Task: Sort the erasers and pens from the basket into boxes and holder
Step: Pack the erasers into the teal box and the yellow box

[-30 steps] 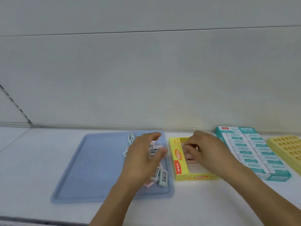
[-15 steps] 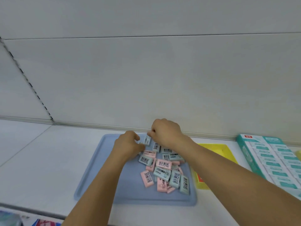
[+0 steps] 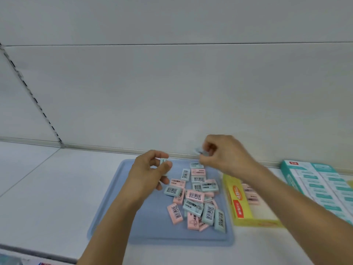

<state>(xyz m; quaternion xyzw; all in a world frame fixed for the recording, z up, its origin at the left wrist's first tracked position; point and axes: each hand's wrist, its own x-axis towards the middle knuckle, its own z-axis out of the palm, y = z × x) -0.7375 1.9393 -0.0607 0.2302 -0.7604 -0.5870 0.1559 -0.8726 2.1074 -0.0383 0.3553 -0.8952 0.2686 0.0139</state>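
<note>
White surface at the bottom of the frame carries a blue tray (image 3: 107, 224). Left hand (image 3: 148, 174) pinches a green eraser (image 3: 164, 162); right hand (image 3: 223, 154) pinches another (image 3: 199, 151) — the yellow box (image 3: 239, 203) lies lower right, nearer the right hand.

A plain pale grey panelled wall (image 3: 172, 88) is being shown behind both hands, crossed by a thin horizontal seam above them. A slotted metal upright strip (image 3: 30, 92) is seen running diagonally far left of the hands. A smooth white shelf surface (image 3: 47, 184) is being lit evenly beneath them.
</note>
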